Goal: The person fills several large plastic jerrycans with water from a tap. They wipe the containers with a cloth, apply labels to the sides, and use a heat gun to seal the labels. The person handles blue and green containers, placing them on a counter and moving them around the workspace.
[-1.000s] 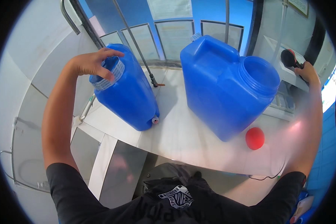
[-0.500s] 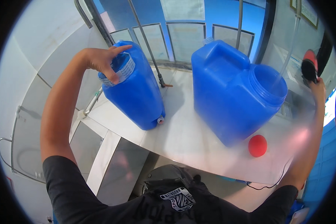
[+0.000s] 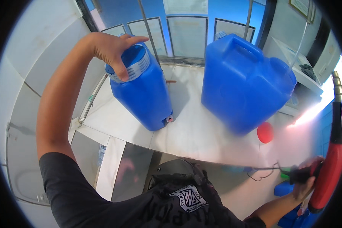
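My left hand [image 3: 112,51] grips the rim of the left blue jug [image 3: 140,98], thumb over the printed shrink band [image 3: 136,70] around its mouth and one finger reaching across the top. A small spout sticks out low on that jug. At the lower right, my right hand [image 3: 304,186] is closed on a red and black corded tool [image 3: 326,174] with a long metal tip pointing up. Another blue jug [image 3: 235,91] with a handle and a wide open mouth stands right of the first, a red round object [image 3: 265,132] beside its base.
The white tiled counter [image 3: 193,140] has a curved front edge. Metal rods and a clear tube [image 3: 300,45] hang at the back, before blue panels. A metal rail [image 3: 97,97] runs at the left. A white shelf [image 3: 307,78] is at right; blue containers sit low at right.
My right hand has swung down and toward me, bringing the tool from the back right to the lower right. My left hand stays on the left jug's rim.
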